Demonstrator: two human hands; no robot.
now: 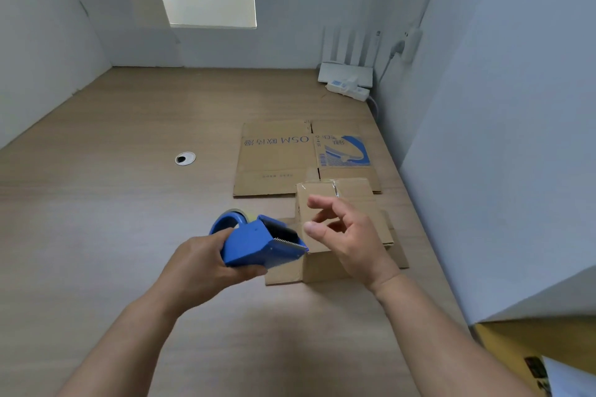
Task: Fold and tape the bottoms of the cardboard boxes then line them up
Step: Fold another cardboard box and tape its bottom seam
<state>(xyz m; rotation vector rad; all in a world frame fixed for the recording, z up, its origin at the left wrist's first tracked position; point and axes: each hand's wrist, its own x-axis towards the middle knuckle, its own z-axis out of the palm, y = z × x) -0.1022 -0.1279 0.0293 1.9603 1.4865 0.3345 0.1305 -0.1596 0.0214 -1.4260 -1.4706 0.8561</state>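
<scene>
1. The left hand (206,263) grips the blue tape gun (258,243), fingers curled round it.
2. The right hand (346,235) holds nothing, its fingers loose and apart, above the small box (353,190).
3. The small box sits on the table (113,203), just in front of 1 flat box (274,164).

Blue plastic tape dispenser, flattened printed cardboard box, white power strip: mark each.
Blue plastic tape dispenser (254,246): head view, on its flat blue side plate.
Flattened printed cardboard box (274,167): head view, on the left panel below the print.
White power strip (351,90): head view, on its top face.
</scene>
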